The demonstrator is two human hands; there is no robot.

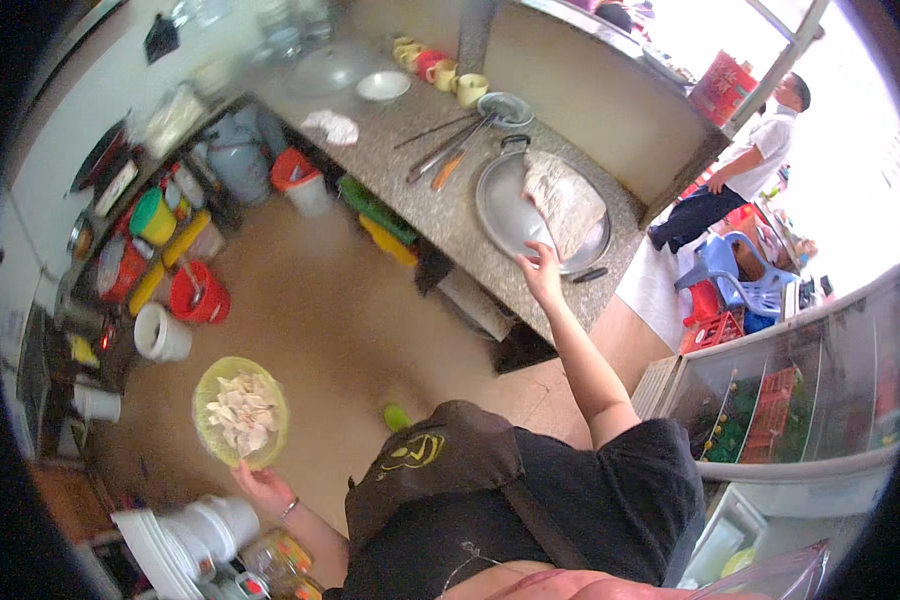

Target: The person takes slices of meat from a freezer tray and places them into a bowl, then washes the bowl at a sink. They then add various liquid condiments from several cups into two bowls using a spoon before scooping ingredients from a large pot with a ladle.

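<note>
My left hand (261, 486) grips the near rim of a yellow plastic basket (201, 420), out over the floor at the left. Pale, flat pieces of food (241, 412) are heaped in the basket. My right hand (541, 271) reaches over the counter to the near edge of a round metal pan (504, 214), its fingers apart; whether it touches the pan is hard to tell. A large whitish, textured sheet (566, 199), perhaps tripe or cloth, lies in the pan and partly over its far rim. Beside the pan is a dark-handled tool (589, 275).
Tongs (441, 154) and an orange-handled tool (448, 171) lie on the stone counter (390, 161), near a metal bowl (505, 109) and several mugs (471, 88). Buckets (199, 292) line the left wall. A glass-topped cooler (795, 382) stands at right. Another person (765, 150) is beyond the counter.
</note>
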